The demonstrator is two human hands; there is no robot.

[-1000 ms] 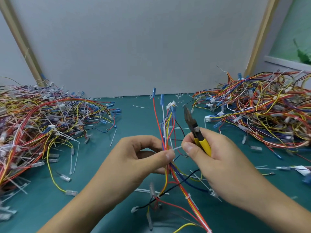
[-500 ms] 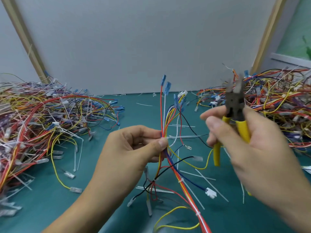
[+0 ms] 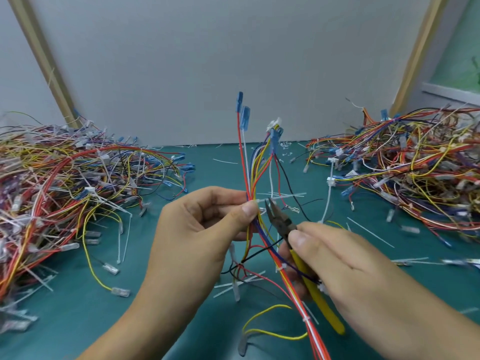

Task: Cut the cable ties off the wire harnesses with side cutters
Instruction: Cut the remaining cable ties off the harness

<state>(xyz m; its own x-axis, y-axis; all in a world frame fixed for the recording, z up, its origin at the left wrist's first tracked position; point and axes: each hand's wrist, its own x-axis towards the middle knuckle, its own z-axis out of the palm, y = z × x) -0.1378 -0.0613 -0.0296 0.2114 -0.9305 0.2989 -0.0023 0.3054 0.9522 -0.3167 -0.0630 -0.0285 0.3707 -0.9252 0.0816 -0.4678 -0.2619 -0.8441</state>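
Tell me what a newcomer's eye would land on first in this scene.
At centre, the left hand pinches an upright multicoloured wire harness. The right hand grips yellow-handled side cutters, whose dark tips point up at a thin white cable tie on the bundle. On the teal table, the left pile of tangled harnesses and the right pile of tangled harnesses flank them.
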